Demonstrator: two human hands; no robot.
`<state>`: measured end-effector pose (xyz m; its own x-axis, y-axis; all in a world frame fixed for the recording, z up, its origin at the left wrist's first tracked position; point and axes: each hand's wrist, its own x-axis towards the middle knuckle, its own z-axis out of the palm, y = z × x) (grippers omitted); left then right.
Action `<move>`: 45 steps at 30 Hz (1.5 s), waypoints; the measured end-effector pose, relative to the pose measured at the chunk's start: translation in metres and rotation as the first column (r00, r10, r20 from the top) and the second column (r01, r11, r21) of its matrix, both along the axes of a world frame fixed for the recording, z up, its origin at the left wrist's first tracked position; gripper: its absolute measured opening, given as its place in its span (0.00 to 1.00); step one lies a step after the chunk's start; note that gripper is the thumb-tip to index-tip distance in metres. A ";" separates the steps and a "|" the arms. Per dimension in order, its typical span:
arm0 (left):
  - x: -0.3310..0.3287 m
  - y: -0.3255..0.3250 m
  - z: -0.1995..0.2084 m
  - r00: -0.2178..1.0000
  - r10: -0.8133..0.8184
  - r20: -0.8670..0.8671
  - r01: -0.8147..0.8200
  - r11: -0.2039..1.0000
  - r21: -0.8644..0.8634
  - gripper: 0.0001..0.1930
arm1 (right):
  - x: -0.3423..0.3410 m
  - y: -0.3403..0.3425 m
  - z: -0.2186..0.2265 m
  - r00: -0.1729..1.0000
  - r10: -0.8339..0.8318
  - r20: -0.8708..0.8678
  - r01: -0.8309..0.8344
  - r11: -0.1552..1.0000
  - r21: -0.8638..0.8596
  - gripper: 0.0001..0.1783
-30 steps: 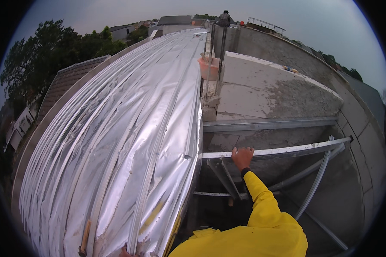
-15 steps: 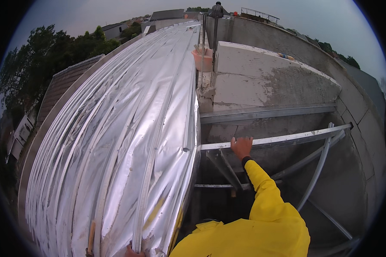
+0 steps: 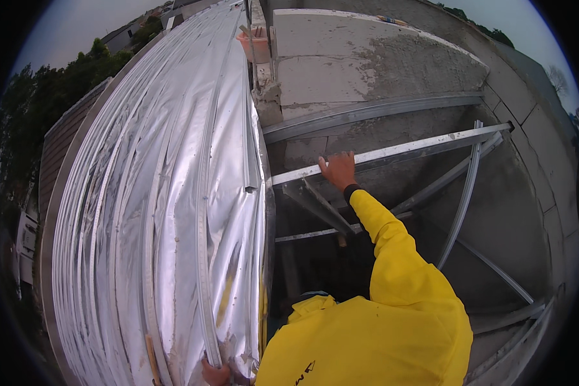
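My right hand (image 3: 338,169), in a yellow sleeve, is closed over the top edge of a light-steel truss beam (image 3: 424,143) that spans the open roof bay. At the lower edge, my left hand (image 3: 215,373) is closed around the near end of a thin metal roof batten (image 3: 204,270). That batten runs lengthwise over shiny silver foil sheeting (image 3: 180,251). Left of this hand, a wooden handle (image 3: 152,359) lies on the foil; its other end is out of view. My left forearm is mostly hidden by my yellow shirt (image 3: 373,341).
Beyond the beam runs another steel beam (image 3: 379,116) before a grey block wall (image 3: 379,71). Slanting metal struts (image 3: 463,199) cross the dark drop at right. An orange bucket (image 3: 256,48) stands by the foil's far edge. A brush-like tool (image 3: 392,20) rests on the wall top.
The view has tipped down and shifted right, so the far person and most of the skyline have left the picture. Both hands keep their holds on the beam and the batten.
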<state>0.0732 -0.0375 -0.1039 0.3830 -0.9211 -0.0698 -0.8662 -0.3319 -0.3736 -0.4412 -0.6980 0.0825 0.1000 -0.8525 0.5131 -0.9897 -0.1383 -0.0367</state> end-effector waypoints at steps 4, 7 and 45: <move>0.006 0.004 0.000 0.971 0.150 -0.187 -0.129 0.984 0.120 0.35 | -0.001 -0.002 -0.008 1.000 -0.014 -0.008 0.013 0.996 -0.093 0.28; -0.006 0.004 0.006 0.983 0.129 -0.131 -0.134 0.991 -0.029 0.36 | 0.005 -0.001 0.004 1.000 -0.019 -0.014 0.019 0.999 -0.038 0.26; -0.058 -0.065 0.112 0.721 0.376 -0.581 -0.564 0.806 -0.179 0.24 | 0.007 -0.002 0.001 0.997 0.014 0.070 -0.003 0.988 -0.154 0.19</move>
